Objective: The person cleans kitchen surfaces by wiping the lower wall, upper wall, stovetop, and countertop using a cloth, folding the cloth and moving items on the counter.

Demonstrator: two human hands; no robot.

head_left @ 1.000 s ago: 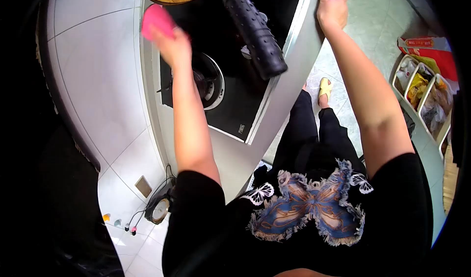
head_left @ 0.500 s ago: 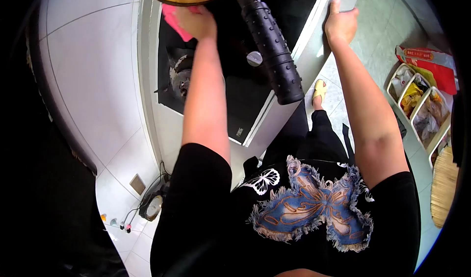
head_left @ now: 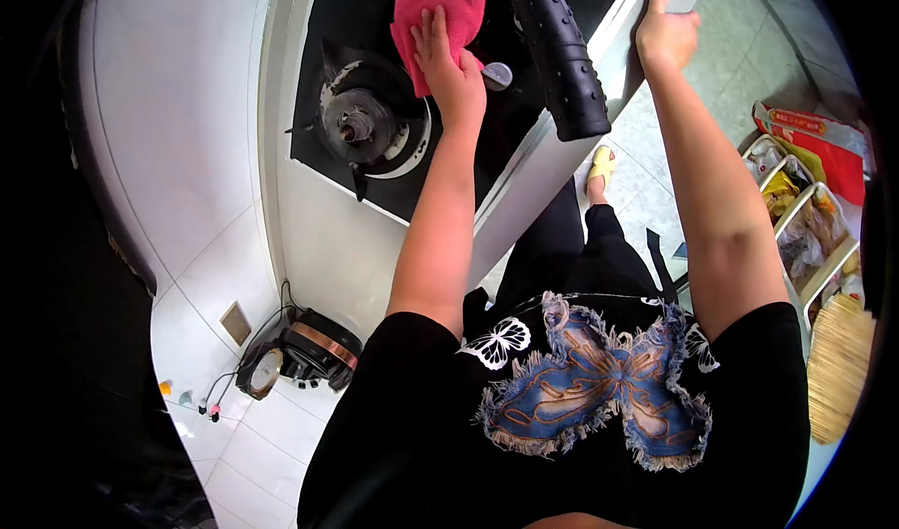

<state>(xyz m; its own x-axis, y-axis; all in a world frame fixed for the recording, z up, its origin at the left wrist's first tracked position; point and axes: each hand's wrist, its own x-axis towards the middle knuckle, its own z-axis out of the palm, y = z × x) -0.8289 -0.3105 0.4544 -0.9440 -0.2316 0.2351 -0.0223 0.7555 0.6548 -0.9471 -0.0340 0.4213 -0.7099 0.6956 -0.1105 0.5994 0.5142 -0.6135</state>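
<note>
My left hand (head_left: 452, 78) holds a pink cloth (head_left: 464, 14) pressed against the black glass cooktop (head_left: 468, 168), its fingers laid along the top of it. Just left of the cloth is a gas burner (head_left: 356, 128) with dark pan supports and pale worn patches. A round silver knob (head_left: 497, 77) sits right beside the cloth's lower right corner. My right hand (head_left: 668, 37) rests at the counter's outer edge (head_left: 646, 23) with a finger and the thumb stretched out; its other fingers are hidden. Nothing shows in it.
A studded black pan handle (head_left: 560, 61) juts over the cooktop's front edge, between my arms. White wall tiles (head_left: 178, 136) stand at left. On the floor are a black appliance with a copper band (head_left: 318, 342), a rack of bags (head_left: 805, 215) and a straw broom head (head_left: 838, 370).
My left hand and the cloth have moved right and toward me over the cooktop, uncovering the burner. The view has shifted, and the pan's wooden-coloured part is out of sight. My right hand stays at the edge.
</note>
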